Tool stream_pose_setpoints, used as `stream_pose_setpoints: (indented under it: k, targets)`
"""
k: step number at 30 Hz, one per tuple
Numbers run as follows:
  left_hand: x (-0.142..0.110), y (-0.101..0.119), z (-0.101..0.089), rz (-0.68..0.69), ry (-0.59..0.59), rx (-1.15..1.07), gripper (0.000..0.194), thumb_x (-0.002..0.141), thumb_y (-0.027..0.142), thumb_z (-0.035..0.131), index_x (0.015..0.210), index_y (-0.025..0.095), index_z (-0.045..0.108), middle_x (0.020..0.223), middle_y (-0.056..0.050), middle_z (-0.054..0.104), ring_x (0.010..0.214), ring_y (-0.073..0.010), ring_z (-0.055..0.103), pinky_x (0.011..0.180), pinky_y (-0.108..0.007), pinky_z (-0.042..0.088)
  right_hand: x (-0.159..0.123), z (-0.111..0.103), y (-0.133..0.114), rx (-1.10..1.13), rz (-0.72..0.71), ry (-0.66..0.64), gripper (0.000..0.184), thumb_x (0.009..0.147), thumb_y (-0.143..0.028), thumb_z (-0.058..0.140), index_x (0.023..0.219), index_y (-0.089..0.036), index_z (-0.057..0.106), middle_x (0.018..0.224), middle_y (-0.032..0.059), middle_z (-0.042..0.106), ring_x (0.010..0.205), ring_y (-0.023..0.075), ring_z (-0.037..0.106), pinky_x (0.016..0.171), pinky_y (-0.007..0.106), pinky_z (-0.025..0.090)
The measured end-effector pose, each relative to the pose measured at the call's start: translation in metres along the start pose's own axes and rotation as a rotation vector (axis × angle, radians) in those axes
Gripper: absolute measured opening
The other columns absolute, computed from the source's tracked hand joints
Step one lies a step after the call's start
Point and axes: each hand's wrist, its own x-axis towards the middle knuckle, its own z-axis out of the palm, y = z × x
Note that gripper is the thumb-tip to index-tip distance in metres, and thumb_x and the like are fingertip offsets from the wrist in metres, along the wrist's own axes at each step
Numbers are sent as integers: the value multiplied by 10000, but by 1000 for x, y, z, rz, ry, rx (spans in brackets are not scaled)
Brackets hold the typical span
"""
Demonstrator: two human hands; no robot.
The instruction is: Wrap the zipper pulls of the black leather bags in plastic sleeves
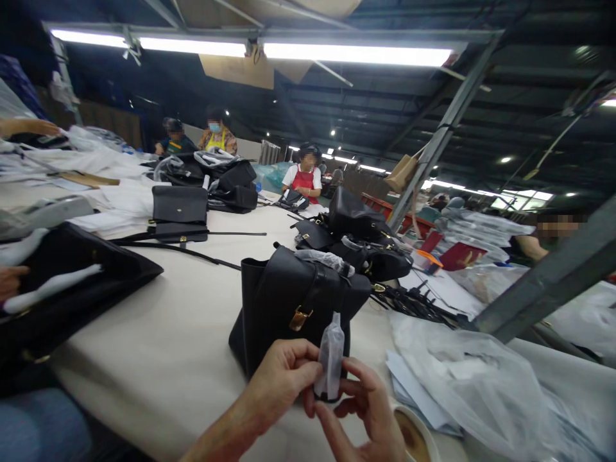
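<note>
Between my two hands stands a narrow piece wrapped in whitish translucent paper (331,359), with a tapered top and a bit of black at its lower end. My left hand (279,378) pinches its left side between thumb and fingers. Curled around its right side and lower end, my right hand (368,410) holds it too. What lies inside the wrapping is hidden. Just behind it a black handbag (283,292) sits upright on the pale table (192,333), with a gold clasp (300,317) on its front and clear wrap on its top handle.
Black bags pile up behind (359,218), and a flat black bag (179,212) lies further left. At the left edge another person's hand (12,282) touches a large black bag (86,282). Plastic bags (471,378), a cup (414,433) and a metal post (553,289) are on my right.
</note>
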Motion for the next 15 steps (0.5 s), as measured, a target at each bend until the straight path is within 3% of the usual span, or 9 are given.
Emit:
stream_pose_setpoints:
  k: [3,7,11,15]
  targets:
    - [1,-2,3,4,-5,-9,192,680,309,623,731,124,620,564,-25,655,354,-83,512,359,-179,389,-5,-2,3,-156,-190,47,228,839,-228,658,1066,-231,632,1164,96,618,644,125,620,524,257,514]
    - [1,-4,10,5,1,5,182,660,310,631,692,135,590,531,-7,622,344,-76,485,340,-176,377,-4,-6,8,-271,-341,137,142,859,-150,621,955,-239,677,1136,82,627,763,160,648,595,271,535]
    - [1,-7,14,14,24,21,174,656,302,644,659,149,562,503,17,574,352,-75,466,349,-185,385,-6,-6,11,-310,-408,238,254,822,-113,644,941,-322,723,1125,57,652,894,232,658,693,350,541]
    - [-1,-5,16,38,14,47,164,683,300,617,663,144,572,530,13,558,392,-87,484,388,-199,390,-10,-6,13,-340,-406,204,431,798,-102,658,1050,-445,725,1133,50,674,993,301,630,763,442,523]
